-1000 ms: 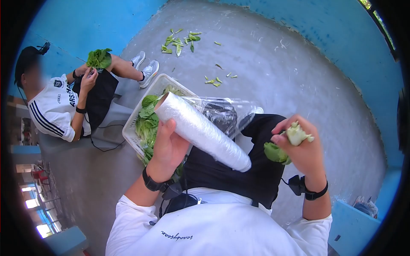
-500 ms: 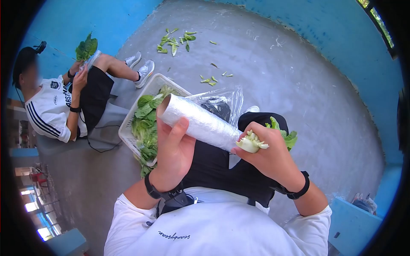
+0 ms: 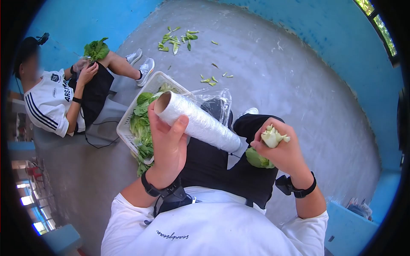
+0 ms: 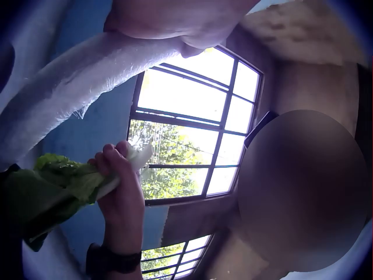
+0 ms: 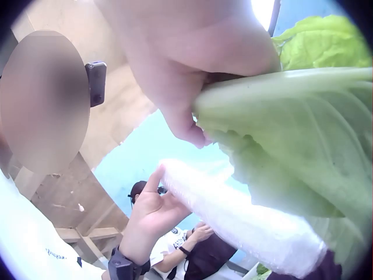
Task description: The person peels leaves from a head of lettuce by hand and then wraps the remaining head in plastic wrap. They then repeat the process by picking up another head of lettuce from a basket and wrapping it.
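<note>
My left hand (image 3: 168,149) grips a roll of plastic wrap (image 3: 200,123) near its open tube end, thumb along the top. The roll slants down to the right above my lap, and a loose sheet of clear film (image 3: 220,102) hangs off its far side. To the right, apart from the roll, my right hand (image 3: 290,153) holds a head of leafy lettuce (image 3: 258,159), its pale cut base poking out above the fingers. Broad green leaves (image 5: 291,134) fill much of the right wrist view, and the left wrist view shows the lettuce (image 4: 67,181) below the roll.
A white plastic basket (image 3: 124,126) piled with lettuce (image 3: 141,123) stands left of my legs. Beyond it sits another person (image 3: 51,102) with a lettuce (image 3: 96,50) in hand. Trimmed leaves (image 3: 175,40) lie scattered on the grey floor. A blue wall (image 3: 256,8) borders it.
My right hand brought the lettuce leftward to the roll's lower end, then drew back right, its leaves now hanging downward. The roll shifted slightly up and left. The other person's lettuce moved too.
</note>
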`<state>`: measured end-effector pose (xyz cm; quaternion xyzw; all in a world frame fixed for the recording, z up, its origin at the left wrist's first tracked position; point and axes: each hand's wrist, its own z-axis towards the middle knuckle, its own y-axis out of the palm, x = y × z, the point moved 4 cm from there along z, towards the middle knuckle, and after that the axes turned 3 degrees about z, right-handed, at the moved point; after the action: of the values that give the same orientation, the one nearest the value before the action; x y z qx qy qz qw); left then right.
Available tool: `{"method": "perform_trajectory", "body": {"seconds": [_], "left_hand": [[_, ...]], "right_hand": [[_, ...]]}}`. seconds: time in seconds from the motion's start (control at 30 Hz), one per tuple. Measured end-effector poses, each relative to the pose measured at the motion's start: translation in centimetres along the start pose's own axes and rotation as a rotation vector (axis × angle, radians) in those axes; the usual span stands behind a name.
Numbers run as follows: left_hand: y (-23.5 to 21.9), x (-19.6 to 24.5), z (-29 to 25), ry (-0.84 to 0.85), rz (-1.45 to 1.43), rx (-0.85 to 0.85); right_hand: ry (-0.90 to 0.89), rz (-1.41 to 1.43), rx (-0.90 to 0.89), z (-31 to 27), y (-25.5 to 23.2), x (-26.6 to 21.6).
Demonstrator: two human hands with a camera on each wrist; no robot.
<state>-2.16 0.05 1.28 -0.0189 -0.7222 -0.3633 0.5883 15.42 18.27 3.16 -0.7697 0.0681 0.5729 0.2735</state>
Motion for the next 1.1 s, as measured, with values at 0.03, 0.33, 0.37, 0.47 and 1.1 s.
{"method": "perform_trajectory", "body": {"seconds": [0.03,0.33,0.37,0.47,1.1], "left_hand": [[-0.2,-0.1,-0.1,0.018,0.014,0.0],[-2.6,0.2,1.2,-0.084,-0.111,0.074],[-2.8,0.2,1.3,-0.094,-0.135,0.074],[-3.0,0.4,1.6,-0.12,-0.202,0.063],[-0.4,0.0,0.6,-0.029,-0.291,0.046]], "right_hand": [[0.015,-0.014,-0.013,-0.1,0.1,-0.1],[-0.038,-0.194,-0.111,-0.9,1.0,-0.1],[-0.042,-0.199,-0.108,-0.8,1.4,-0.4],[-0.07,-0.183,-0.096,-0.6,3.0,-1.3],[-0.113,-0.298,0.088,1.3,5.2,-0.8]]}}
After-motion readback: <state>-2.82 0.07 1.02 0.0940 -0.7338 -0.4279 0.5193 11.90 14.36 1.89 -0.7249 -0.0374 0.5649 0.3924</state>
